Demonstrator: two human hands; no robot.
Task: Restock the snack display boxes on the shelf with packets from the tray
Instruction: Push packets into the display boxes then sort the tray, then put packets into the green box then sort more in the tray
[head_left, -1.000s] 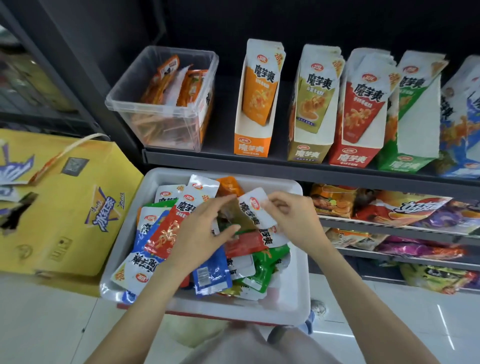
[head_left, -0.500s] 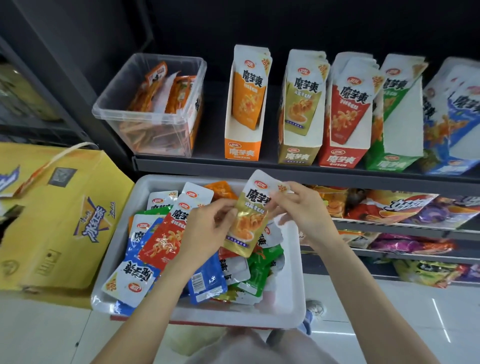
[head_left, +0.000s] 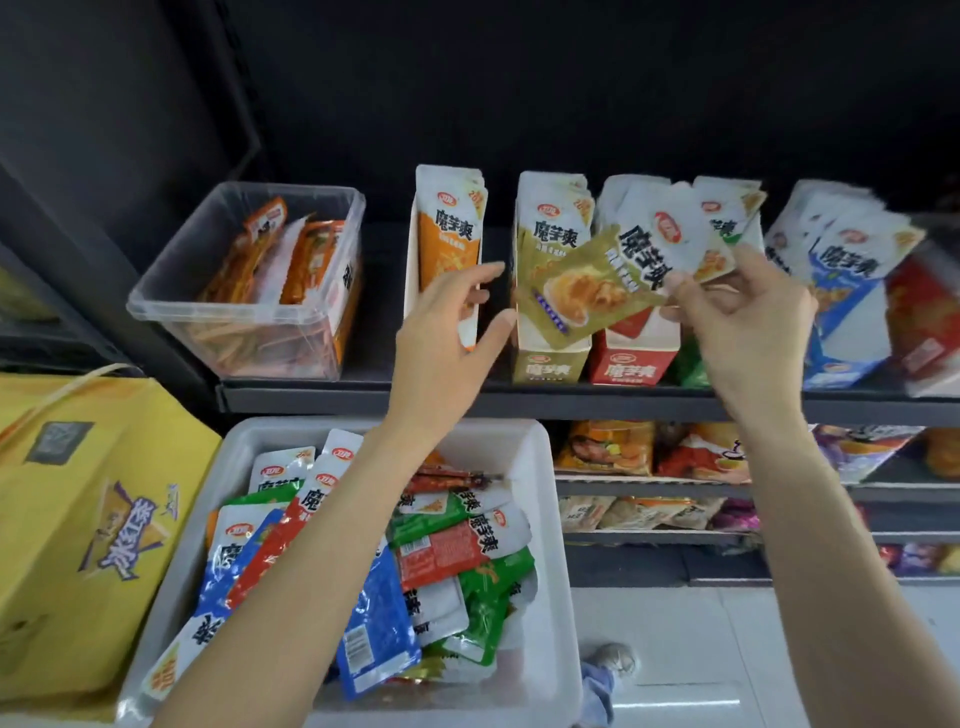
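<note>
Olive packet at its box, not yet in.
Your right hand (head_left: 737, 317) pinches the olive packet (head_left: 587, 291) before the olive display box (head_left: 550, 366); left hand (head_left: 447, 332) spread, empty. Tray (head_left: 550, 519) below holds many packets.

Two bare forearms, sleeveless to the frame edge; left hand (head_left: 447, 332), right hand (head_left: 743, 332) ungloved, ringless

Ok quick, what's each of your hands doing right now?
Left hand: open, fingers relaxed, in front of the orange display box, holding nothing.
Right hand: pinching the olive-gold packet by its white top.
</note>
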